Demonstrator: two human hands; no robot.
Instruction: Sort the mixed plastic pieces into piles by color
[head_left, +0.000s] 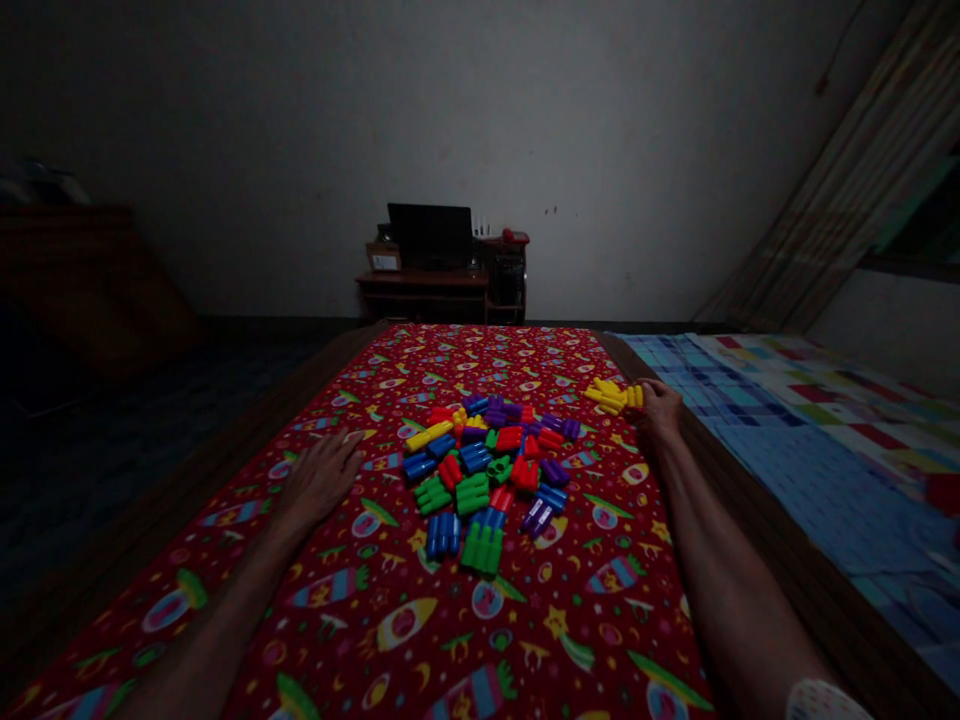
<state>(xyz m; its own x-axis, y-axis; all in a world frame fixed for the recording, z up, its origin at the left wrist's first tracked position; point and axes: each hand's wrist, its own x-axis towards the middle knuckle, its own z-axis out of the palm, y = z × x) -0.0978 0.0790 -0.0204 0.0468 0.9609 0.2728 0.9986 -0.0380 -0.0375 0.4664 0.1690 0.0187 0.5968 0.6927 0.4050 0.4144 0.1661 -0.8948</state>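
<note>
My left hand [324, 472] lies flat on the red patterned cloth [405, 625], fingers stretched out, holding nothing. To its right is a loose heap of plastic toy blocks made of joined tubes: a green block [482, 548], a blue block [443, 535], a purple block [538, 517], a red block [509, 438] and several more. Apart from the heap, at the cloth's right side, is a small group of yellow blocks [606, 396]. My right hand [660, 405] is closed on a yellow block [634, 396] at the right end of that group. Its fingertips are partly hidden.
A brown border [757, 500] runs along the cloth's right side, beside a bed with a blue checked sheet [810, 500]. Against the far wall stands a desk [424, 282] with a monitor [430, 236]. Dark wooden furniture [82, 280] is at the left, a curtain [825, 180] at the right.
</note>
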